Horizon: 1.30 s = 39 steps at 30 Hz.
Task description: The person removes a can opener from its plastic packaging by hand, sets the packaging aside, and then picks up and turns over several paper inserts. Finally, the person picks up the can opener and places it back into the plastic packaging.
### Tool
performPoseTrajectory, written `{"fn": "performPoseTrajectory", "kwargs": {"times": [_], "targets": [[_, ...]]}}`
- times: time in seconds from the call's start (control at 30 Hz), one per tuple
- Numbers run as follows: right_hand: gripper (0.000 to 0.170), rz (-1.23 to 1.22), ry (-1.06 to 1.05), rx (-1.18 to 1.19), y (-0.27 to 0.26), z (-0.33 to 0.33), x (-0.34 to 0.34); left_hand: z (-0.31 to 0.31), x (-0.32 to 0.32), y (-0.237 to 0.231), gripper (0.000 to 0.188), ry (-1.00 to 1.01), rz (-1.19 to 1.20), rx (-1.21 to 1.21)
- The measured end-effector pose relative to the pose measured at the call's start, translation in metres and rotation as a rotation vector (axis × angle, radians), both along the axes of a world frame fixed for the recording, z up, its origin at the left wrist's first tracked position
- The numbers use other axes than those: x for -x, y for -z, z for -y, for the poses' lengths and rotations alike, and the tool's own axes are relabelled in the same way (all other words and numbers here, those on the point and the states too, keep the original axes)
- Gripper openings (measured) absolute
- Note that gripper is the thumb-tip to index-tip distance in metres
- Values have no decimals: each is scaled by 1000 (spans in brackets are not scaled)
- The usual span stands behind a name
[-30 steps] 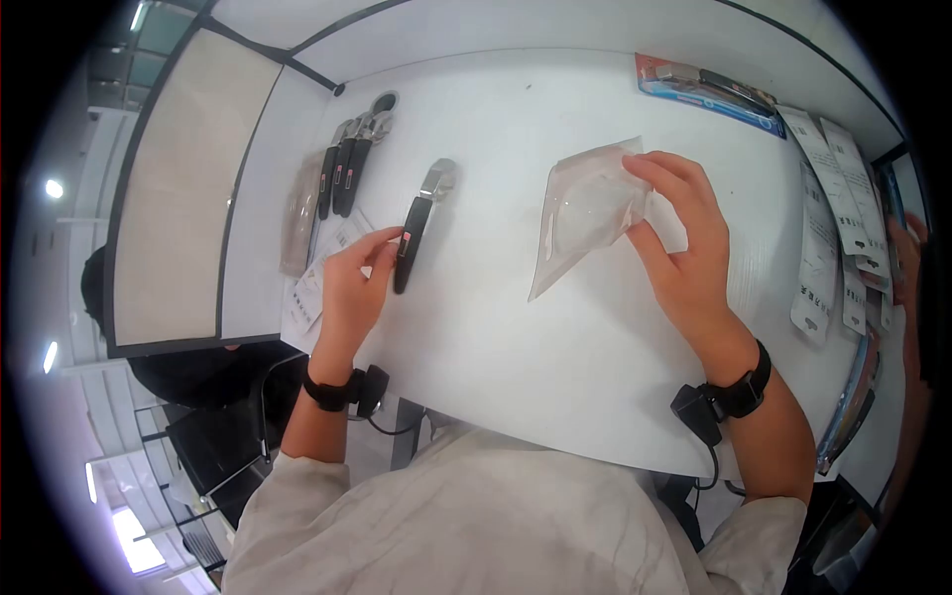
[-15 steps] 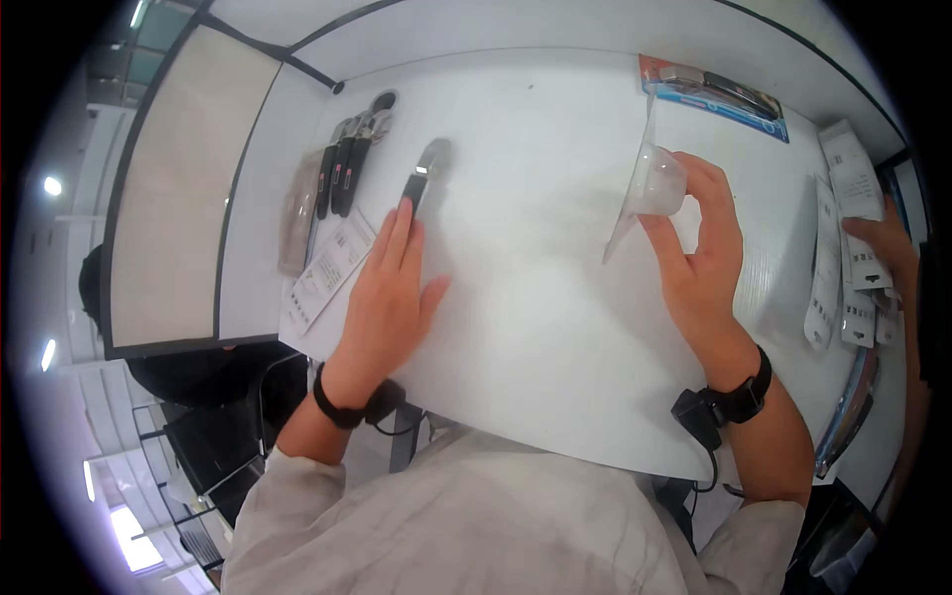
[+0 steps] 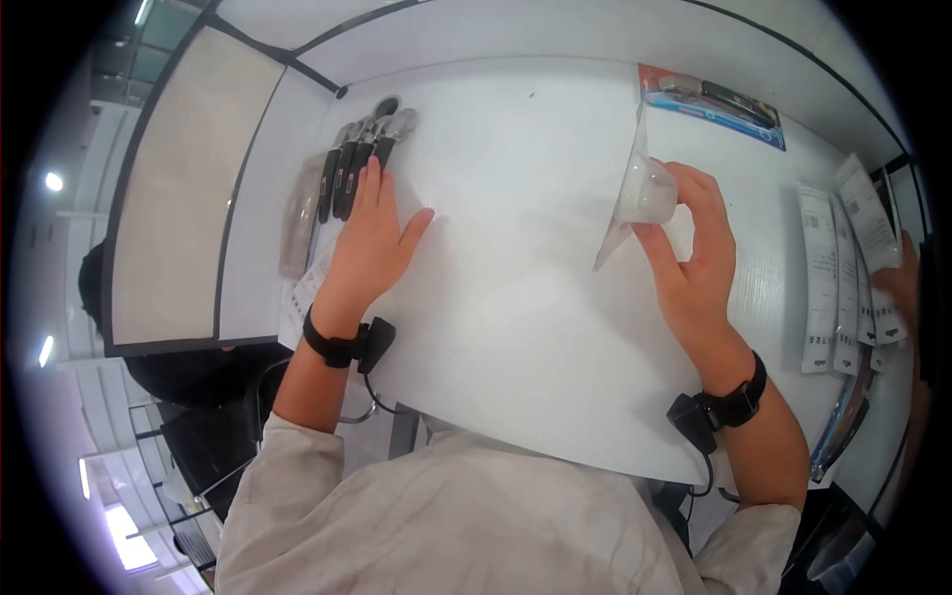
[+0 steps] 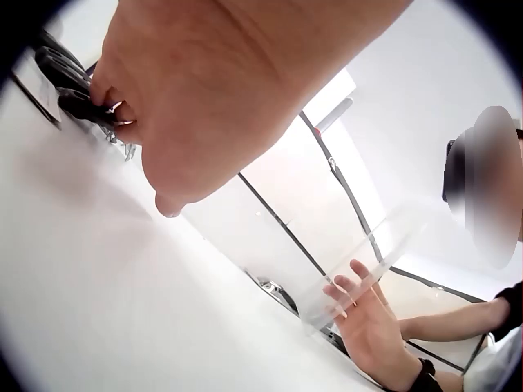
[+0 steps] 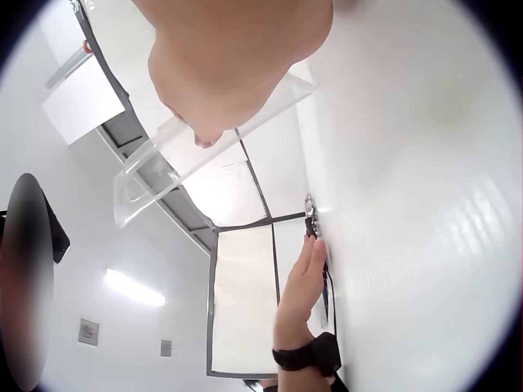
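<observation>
My left hand [image 3: 367, 243] lies with its fingers straight, fingertips resting on the handle of the rightmost black-handled tool with a shiny metal head. This tool lies beside several matching tools [image 3: 342, 178] in a row at the table's left; their black handles [image 4: 73, 90] show past the fingertips in the left wrist view. At the right, my right hand [image 3: 699, 248] pinches a clear plastic blister shell [image 3: 647, 193] between thumb and fingers. The shell stands edge-on above the table, and its transparent sheet [image 5: 139, 184] shows beyond the hand in the right wrist view.
A carded package with a similar tool [image 3: 724, 104] lies at the back right. White printed cards [image 3: 818, 278] are piled at the right, where another person's hand [image 3: 897, 283] holds one. Clear packaging [image 3: 299, 228] and a printed card [image 3: 305, 293] lie at the left edge.
My left hand has moved the single tool leftward and back, up against the row, its fingers straightening. My right hand has turned the blister shell edge-on. The other person's hand has shifted the cards.
</observation>
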State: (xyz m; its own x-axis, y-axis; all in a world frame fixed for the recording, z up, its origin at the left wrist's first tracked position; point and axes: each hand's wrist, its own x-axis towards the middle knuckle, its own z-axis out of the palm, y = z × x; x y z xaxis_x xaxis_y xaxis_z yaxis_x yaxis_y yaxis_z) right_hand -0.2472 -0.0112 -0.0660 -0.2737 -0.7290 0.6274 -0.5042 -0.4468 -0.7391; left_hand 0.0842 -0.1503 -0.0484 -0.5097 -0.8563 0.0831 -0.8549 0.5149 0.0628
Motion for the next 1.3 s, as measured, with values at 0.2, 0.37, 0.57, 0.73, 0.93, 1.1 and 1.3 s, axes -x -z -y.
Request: {"fn": "performPoseTrajectory", "kwargs": {"times": [0.2,0.37,0.57,0.73,0.93,1.1,1.3], "targets": [[40,7,10,11,3,0,2,-4,-1,-1,76,5,7,38],[35,293,-101,-68,6,-4,-2,-39,18,-38,75,190,-169,-82],[29,456,-152,-392,-5,-11,-16,-98,83,-46,98,444,-842,-1057],[27,326,-286,-299,0,-12,-17,-92,119,-18,76,236,-1286,-1273],[22,569,-276,-514,-4,-9,-21,-68,103,-17,58,91,-1291,-1385],[11,664,-429,-687,-14,-13,-18,-77,111,-7,57,-8,-1201,-1005],[13,674,-370,-596,-10,-13,-19,-90,109,-13,46,200,-915,-324]]}}
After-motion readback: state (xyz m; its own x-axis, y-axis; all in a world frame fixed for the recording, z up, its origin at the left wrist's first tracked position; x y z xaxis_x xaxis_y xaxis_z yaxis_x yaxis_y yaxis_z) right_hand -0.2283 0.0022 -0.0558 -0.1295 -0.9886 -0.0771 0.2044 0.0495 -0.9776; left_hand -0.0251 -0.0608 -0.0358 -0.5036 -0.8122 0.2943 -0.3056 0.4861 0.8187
